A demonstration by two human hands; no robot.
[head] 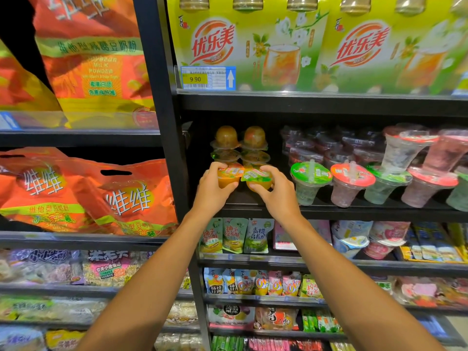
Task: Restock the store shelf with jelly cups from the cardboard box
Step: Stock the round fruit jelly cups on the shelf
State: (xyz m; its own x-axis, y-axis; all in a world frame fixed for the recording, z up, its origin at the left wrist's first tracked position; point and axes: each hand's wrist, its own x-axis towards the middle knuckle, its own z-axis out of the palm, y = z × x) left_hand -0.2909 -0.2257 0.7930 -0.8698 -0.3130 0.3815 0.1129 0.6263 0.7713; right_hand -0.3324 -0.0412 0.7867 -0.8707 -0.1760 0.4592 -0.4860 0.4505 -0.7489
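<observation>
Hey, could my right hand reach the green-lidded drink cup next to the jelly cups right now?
Probably not yet. The green-lidded drink cup stands just right of the right hand with nothing between, but that hand grips a jelly cup, so it would need to set it down first.

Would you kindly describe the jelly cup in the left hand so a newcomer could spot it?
Find the yellow price tag; look one shelf down. Two hands hold cups before the jelly stacks. The left hand grips the orange-lidded jelly cup; the right hand holds a green-lidded cup.

We see bright overhead store light, glare on the clear shelf rail [316, 93], dark shelf recesses, and soft, curved edges.
</observation>
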